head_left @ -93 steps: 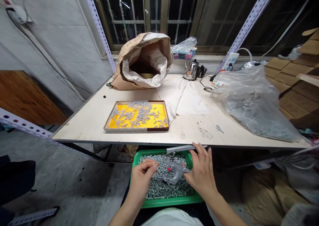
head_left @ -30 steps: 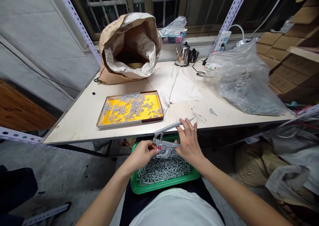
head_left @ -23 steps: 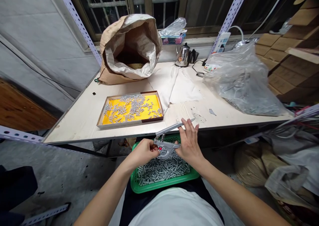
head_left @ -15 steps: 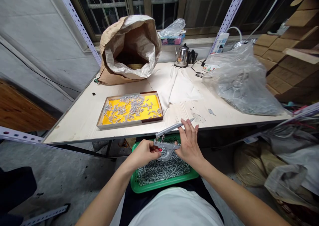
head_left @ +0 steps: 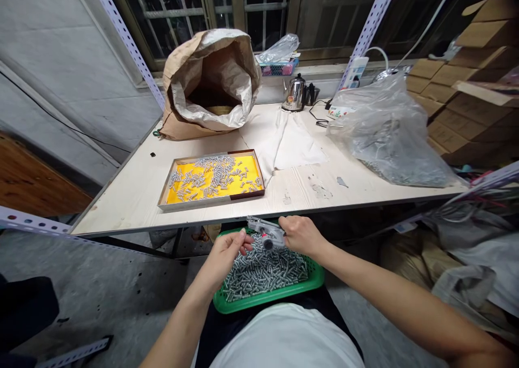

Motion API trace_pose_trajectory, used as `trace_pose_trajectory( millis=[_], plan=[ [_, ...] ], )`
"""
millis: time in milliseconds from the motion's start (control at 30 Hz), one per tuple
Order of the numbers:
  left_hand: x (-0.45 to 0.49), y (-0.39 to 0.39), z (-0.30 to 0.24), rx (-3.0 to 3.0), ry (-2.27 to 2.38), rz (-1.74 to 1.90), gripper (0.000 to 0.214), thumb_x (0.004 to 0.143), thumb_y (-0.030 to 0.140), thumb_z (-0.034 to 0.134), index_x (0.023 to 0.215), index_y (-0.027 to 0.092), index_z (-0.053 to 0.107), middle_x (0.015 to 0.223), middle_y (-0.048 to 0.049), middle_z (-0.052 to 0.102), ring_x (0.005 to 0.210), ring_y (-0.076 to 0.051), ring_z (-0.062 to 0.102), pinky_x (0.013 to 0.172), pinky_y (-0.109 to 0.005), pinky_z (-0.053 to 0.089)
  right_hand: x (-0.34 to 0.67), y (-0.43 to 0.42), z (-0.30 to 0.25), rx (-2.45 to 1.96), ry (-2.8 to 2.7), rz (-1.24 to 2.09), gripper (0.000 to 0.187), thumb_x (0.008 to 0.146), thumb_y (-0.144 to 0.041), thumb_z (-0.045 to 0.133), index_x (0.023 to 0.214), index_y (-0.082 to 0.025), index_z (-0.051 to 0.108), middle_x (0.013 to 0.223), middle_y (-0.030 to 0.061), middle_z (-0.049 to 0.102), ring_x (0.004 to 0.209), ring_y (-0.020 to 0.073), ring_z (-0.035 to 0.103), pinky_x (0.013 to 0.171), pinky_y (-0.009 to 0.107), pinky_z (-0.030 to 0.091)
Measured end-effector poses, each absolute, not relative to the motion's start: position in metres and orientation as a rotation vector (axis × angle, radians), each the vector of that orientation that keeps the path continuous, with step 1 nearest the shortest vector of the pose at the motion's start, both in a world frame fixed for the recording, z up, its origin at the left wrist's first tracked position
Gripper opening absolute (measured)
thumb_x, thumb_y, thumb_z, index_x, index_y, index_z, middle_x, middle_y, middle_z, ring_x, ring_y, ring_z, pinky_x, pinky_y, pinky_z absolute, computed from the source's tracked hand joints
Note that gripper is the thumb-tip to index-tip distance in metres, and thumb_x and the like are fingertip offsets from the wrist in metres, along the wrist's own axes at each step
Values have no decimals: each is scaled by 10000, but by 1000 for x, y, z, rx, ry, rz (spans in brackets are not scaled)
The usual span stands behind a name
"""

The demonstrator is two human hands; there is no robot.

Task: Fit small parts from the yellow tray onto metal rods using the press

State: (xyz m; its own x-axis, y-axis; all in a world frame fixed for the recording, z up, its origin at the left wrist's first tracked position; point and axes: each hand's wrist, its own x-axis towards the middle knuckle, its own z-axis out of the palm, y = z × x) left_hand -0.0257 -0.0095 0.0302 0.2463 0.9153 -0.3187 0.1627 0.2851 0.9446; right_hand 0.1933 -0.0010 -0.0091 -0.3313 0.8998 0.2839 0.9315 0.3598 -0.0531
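1. Head view, right hand: the right hand (head_left: 299,234) is closed tight around the handles of a grey metal hand tool (head_left: 265,232). The handles are squeezed together inside the fist, and the tool's head points towards the left hand.
2. Head view, tool's place: the hand tool is held just below the near edge of the table (head_left: 133,195), above the far end of a green basket (head_left: 263,300).
3. Head view, left hand: the left hand (head_left: 227,250) is curled, with thumb and forefinger tips drawn close together just beside the tool's head. I cannot tell whether they pinch anything.
4. Head view, basket: the green basket rests on the person's lap and is heaped with small metal pieces (head_left: 263,271).
5. Head view, table: a yellow tray (head_left: 243,169) strewn with the same small pieces sits near the front edge. Behind it stands an open paper sack (head_left: 211,76), with a white cloth (head_left: 292,141), a kettle (head_left: 292,93) and a clear plastic bag (head_left: 389,135) to the right.
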Motion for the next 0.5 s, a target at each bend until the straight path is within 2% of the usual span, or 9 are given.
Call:
trace_pose_trajectory(
  millis=[133, 267, 367, 500],
  plan=[
    [-21, -19, 24, 1125, 1209, 689, 502, 736, 627, 573, 668, 143, 685, 641, -40, 650, 622, -149, 518, 623, -262, 391, 188, -3, 0, -1713, -2290, -243, 83, 718, -198, 531, 798, -182, 544, 712, 41, 582, 697, 169, 494, 604, 277, 292],
    [-20, -23, 22, 1097, 1184, 688, 313, 656, 465, 716, 644, 153, 684, 617, -6, 622, 638, -140, 508, 655, -255, 379, 185, -10, 9, -1776, -2172, -329, 102, 754, -271, 550, 784, -174, 539, 827, 91, 581, 821, 222, 491, 732, 338, 353],
    [-19, -23, 20, 1072, 1161, 686, 196, 623, 342, 739, 602, 158, 676, 626, -2, 620, 661, -142, 516, 688, -259, 381, 183, -17, 12, -1709, -2110, -373, 184, 774, -336, 559, 823, -159, 572, 982, 128, 585, 927, 249, 482, 841, 391, 383],
    [-13, -25, 14, 1128, 1238, 802, 148, 604, 276, 688, 520, 165, 640, 582, 6, 558, 636, -143, 495, 658, -263, 384, 183, -23, 13, -1629, -2108, -338, 333, 759, -303, 555, 1022, -100, 573, 1169, 169, 522, 1156, 294, 414, 1066, 479, 293]
  ],
)
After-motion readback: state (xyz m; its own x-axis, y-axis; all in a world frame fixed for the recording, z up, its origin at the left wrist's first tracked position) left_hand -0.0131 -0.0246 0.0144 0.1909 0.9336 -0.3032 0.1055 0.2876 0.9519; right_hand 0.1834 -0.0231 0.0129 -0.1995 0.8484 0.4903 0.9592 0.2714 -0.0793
